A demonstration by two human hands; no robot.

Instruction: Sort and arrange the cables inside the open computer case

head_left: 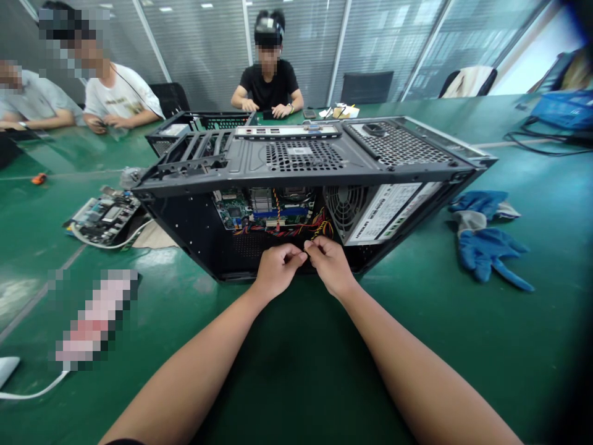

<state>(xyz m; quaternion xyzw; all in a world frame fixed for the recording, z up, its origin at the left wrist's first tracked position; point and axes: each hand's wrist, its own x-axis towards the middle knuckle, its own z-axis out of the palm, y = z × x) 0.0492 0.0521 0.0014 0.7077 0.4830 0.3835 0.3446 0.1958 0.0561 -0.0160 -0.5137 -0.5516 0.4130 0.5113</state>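
Observation:
A black computer case (pixel 222 179) lies on its side on the green table, its open side facing me. Inside sit a green motherboard (pixel 238 213), a power supply (pixel 386 213) with a fan grille and white label, and a bundle of red, yellow and black cables (pixel 327 225). At the lower edge of the opening, my left hand (pixel 279 267) is closed in a pinch; what it holds is too small to make out. Close beside it, my right hand (pixel 330 264) pinches at the end of a yellow and black cable (pixel 319 231) running down from the bundle.
Left of the case lies a loose circuit board (pixel 109 216) with a white cable. Blue gloves (pixel 484 247) rest on the right. A blurred phone-like object (pixel 99 315) lies front left. Behind stands another case (pixel 171 130); co-workers sit across the table. A blue basket (pixel 563 111) is far right.

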